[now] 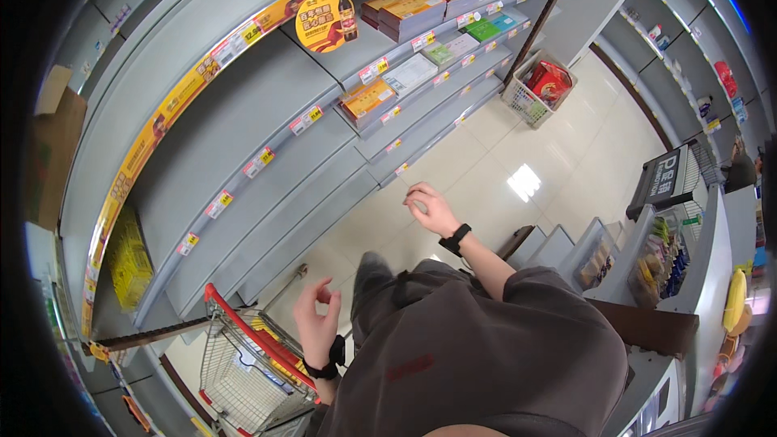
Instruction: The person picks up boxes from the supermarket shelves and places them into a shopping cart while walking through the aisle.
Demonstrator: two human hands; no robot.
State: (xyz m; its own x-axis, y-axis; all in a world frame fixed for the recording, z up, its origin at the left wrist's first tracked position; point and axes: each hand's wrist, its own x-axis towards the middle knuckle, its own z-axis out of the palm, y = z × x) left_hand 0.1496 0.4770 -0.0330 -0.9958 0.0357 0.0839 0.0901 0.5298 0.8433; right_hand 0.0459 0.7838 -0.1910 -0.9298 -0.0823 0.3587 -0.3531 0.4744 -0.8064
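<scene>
My left hand (317, 316) is raised beside the red handle (249, 329) of a metal shopping cart (243, 380). Its fingers are loosely bent and apart, holding nothing. My right hand (429, 212) is stretched forward over the tiled floor (477, 170), fingers slightly curled and apart, also holding nothing. Both wrists wear black bands. In front of me stands a grey shelving unit (227, 113) with price labels along its edges. Orange boxes (405, 12) lie stacked on an upper level at the right, with green boxes (481, 30) and more orange boxes (368, 99) below.
A yellow package (125, 263) sits low on the left shelving, near a cardboard box (53, 146). A white basket (538, 89) of red packs stands at the shelf's far end. Beside me at right are tiered grey bins (655, 259) with packaged goods and a dark sign (664, 178).
</scene>
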